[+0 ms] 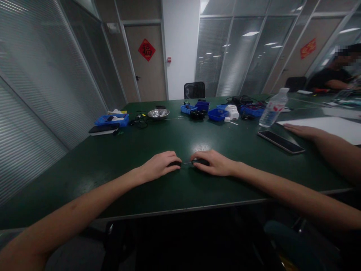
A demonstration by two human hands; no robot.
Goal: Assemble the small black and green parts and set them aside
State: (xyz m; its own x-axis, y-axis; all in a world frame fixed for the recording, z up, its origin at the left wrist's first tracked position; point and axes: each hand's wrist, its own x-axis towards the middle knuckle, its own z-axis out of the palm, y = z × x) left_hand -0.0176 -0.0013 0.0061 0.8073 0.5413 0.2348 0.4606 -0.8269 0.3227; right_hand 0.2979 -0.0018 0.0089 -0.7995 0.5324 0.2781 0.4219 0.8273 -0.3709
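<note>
My left hand (pixel 161 165) rests low over the green table (pixel 135 146), its fingers curled round a small black object (pixel 175 163). Facing it, my right hand (pixel 216 162) grips another dark, rounded piece (pixel 200 162) between thumb and fingers. A thin pale line (pixel 186 163) spans the short gap between the two dark pieces; whether they are parts of one thing I cannot tell. Most of both pieces is hidden by my fingers.
At right are a phone (pixel 280 142), a water bottle (pixel 274 108) and another person's hand (pixel 303 131) on a white sheet (pixel 335 127). Farther back stand a metal bowl (pixel 158 114), blue trays (pixel 217 114) and cables (pixel 140 120). Another person (pixel 328 81) sits far right.
</note>
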